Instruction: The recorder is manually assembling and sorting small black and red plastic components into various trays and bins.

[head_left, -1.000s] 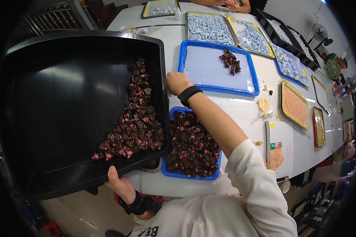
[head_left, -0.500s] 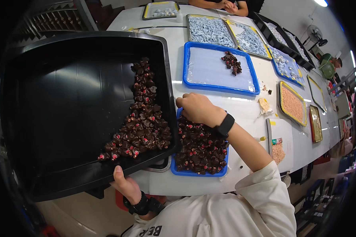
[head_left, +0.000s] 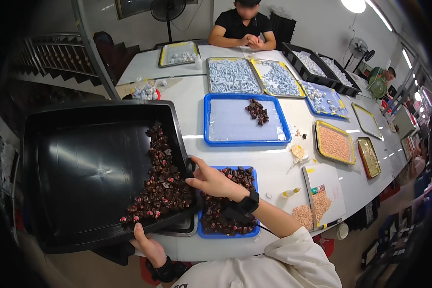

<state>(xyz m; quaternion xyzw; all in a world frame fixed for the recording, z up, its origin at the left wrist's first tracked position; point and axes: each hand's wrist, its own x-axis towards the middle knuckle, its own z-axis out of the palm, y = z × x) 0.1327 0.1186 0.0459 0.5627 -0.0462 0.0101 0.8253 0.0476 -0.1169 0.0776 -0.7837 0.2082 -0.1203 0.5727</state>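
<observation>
A large black plastic tray [head_left: 91, 153] is held up at the left, over the table's near left edge. Small dark-brown pieces [head_left: 165, 189] with pink and red tips are heaped along its right side and near right corner. My left hand [head_left: 150, 248] grips the near rim, thumb on top, the other fingers mostly hidden. At the right rim, my right hand [head_left: 217, 181] holds the wall, thumb and fingers against it. Below my right forearm lies a small blue tray [head_left: 256, 182] full of the same dark pieces, partly covered by the wrist.
Beyond, a lined blue tray [head_left: 247, 143] bears a few dark pieces [head_left: 258, 112]. Trays of pale blue pieces [head_left: 233, 76] stand farther back, and an orange-piece tray [head_left: 334, 143] is to the right. Across the table sits a person [head_left: 245, 29] with hands together.
My right hand has come from above the small blue tray to the black tray's right rim. The view has tilted up, showing more of the far side.
</observation>
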